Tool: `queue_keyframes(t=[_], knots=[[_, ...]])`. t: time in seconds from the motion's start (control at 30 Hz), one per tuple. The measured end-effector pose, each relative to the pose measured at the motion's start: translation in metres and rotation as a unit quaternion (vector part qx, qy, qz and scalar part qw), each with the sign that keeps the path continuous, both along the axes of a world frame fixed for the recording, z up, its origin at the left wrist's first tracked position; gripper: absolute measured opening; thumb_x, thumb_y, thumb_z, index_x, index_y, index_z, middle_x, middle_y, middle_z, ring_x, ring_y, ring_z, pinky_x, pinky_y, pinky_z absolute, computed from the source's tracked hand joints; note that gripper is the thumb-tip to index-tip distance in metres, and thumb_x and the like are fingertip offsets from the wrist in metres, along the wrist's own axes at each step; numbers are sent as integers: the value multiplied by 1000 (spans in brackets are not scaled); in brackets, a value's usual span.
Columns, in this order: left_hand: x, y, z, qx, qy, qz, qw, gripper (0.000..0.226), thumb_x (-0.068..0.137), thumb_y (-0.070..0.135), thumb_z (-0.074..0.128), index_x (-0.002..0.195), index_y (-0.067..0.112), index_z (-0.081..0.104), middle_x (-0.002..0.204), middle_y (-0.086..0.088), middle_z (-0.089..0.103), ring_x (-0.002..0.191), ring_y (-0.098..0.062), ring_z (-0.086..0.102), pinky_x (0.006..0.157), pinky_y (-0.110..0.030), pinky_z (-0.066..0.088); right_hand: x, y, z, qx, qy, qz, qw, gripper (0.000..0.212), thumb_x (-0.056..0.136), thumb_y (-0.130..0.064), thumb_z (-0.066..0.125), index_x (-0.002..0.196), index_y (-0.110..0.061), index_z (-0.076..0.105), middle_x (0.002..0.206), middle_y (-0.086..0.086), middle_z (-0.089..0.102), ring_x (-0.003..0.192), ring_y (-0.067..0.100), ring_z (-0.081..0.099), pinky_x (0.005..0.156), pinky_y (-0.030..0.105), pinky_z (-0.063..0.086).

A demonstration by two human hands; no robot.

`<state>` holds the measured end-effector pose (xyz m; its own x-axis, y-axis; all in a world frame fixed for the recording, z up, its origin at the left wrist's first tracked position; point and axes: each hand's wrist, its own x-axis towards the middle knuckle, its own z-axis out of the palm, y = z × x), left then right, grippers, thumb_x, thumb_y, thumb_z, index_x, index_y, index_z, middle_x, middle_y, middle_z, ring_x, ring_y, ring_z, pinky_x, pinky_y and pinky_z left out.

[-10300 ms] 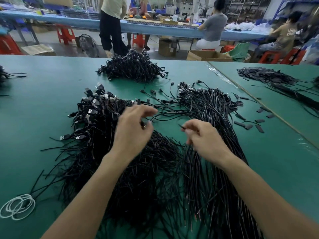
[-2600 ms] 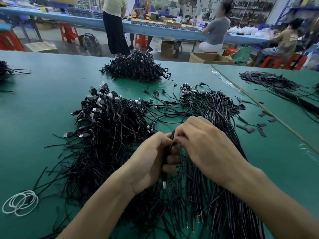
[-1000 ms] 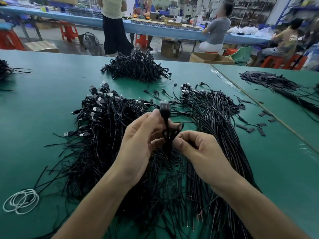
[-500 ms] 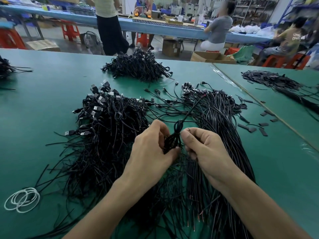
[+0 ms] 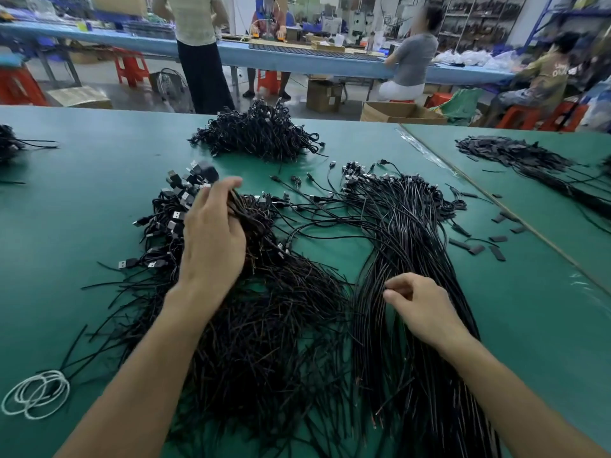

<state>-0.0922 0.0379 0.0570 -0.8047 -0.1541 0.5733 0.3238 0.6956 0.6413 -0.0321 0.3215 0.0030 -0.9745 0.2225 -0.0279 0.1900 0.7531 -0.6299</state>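
Note:
Black USB cables lie on a green table (image 5: 82, 193). At left is a tangled heap of tied cables (image 5: 281, 325) with USB plugs at its far end. At right is a long sheaf of straight loose cables (image 5: 413, 226). My left hand (image 5: 213, 239) reaches out over the far part of the heap, fingers stretched forward and touching it. A blurred black cable bundle (image 5: 206, 168) sits just beyond its fingertips. My right hand (image 5: 426, 309) hovers over the sheaf with loosely curled fingers, thumb and forefinger close together, and I see nothing held between them.
A third heap of black cables (image 5: 258, 133) lies at the table's far edge. White loops (image 5: 36, 393) lie near the front left. Short black sleeve pieces (image 5: 476, 249) are scattered at right, beside a second table with another dark pile (image 5: 515, 157). People work at a blue bench behind.
Both hands were together tying one cable. Now they have parted: the left hand has swung out over the left heap and let the bundle go, and the right has dropped to the straight sheaf.

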Motion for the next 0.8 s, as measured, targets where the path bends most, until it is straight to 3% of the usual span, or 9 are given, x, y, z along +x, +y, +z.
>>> queue_keyframes(t=[0.13, 0.23, 0.33, 0.4, 0.5, 0.6, 0.7, 0.8], knots=[[-36, -10, 3, -47, -143, 19, 988, 76, 87, -16, 41, 153, 20, 33, 149, -14, 40, 133, -27, 38, 110, -42, 33, 3, -1, -12, 97, -41, 7, 994, 35, 96, -40, 60, 122, -17, 62, 100, -9, 61, 94, 12, 58, 84, 29, 49], [-46, -12, 1, -23, -191, 37, 981, 84, 85, -16, 40, 154, 31, 30, 160, -18, 22, 147, -35, 21, 119, -51, 24, 4, -13, -9, 115, -56, -15, 992, 40, 93, -56, 57, 114, -22, 56, 89, -10, 60, 81, 11, 59, 66, 30, 45], [-44, -4, 0, 11, -93, 70, 993, 72, 87, -15, 42, 143, 29, 46, 154, -18, 29, 143, -33, 27, 116, -44, 28, 2, -24, -8, 160, -84, -27, 983, 37, 92, -58, 55, 100, -22, 51, 86, -7, 57, 75, 13, 55, 58, 30, 40], [-40, 3, -1, -12, -32, 75, 997, 52, 89, -12, 47, 129, 20, 60, 136, -15, 49, 126, -26, 43, 105, -28, 29, -1, -31, -6, 191, -94, -24, 977, 29, 96, -47, 53, 95, -18, 54, 88, -3, 58, 75, 17, 55, 61, 31, 41], [-29, 18, -5, -13, -7, 10, 1000, 31, 93, -7, 50, 110, 12, 68, 110, -5, 64, 103, -13, 53, 92, -11, 32, -6, -38, -4, 187, -111, -21, 976, 22, 97, -28, 47, 80, -14, 47, 81, 2, 54, 63, 19, 49, 54, 31, 35], [-12, 33, -13, -14, -14, -118, 993, 30, 93, -7, 50, 103, 12, 70, 99, 6, 64, 92, -12, 63, 89, -24, 53, -9, -37, 2, 135, -98, -10, 986, 33, 99, -21, 45, 68, -12, 37, 68, 4, 46, 54, 21, 40, 52, 31, 33], [-1, 48, -24, -56, -77, -270, 958, 40, 92, -7, 50, 112, 23, 68, 101, 11, 67, 97, -1, 63, 90, -29, 56, -8, -39, 21, 52, -55, 20, 997, 35, 103, -23, 46, 71, -8, 49, 69, 5, 58, 56, 20, 52, 54, 30, 40], [6, 63, -37, -90, -142, -356, 919, 49, 90, -3, 52, 122, 32, 62, 107, 9, 65, 98, -2, 61, 91, -29, 53, -2, -51, 46, -213, -45, 28, 976, 30, 103, -15, 48, 76, -6, 57, 63, 4, 64, 55, 15, 59, 49, 23, 42]])
